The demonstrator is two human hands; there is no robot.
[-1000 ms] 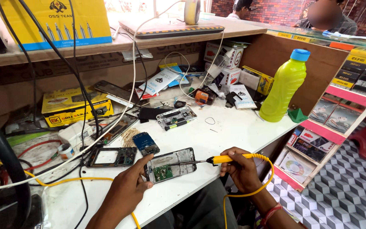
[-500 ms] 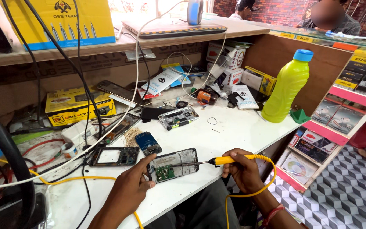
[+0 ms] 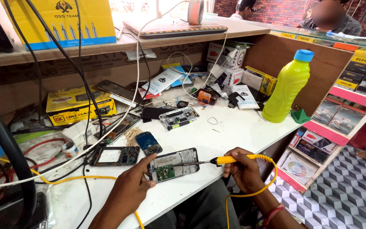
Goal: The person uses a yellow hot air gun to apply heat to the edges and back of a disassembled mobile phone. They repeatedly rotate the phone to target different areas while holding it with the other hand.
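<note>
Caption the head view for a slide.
Right hand applies a yellow soldering iron to an opened phone steadied by the left hand.

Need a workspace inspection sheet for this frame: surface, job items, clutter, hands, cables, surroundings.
Surface: white bench, crowded at the back.
Job's things: opened phone lying flat; yellow-handled iron, tip on it.
Clutter: phone frame, blue part, green bottle, small boxes.
Hands: left hand steadies the phone; right hand grips the iron.
Cables: yellow cord; black and white leads.
Surroundings: display shelves, tiled floor.
</note>
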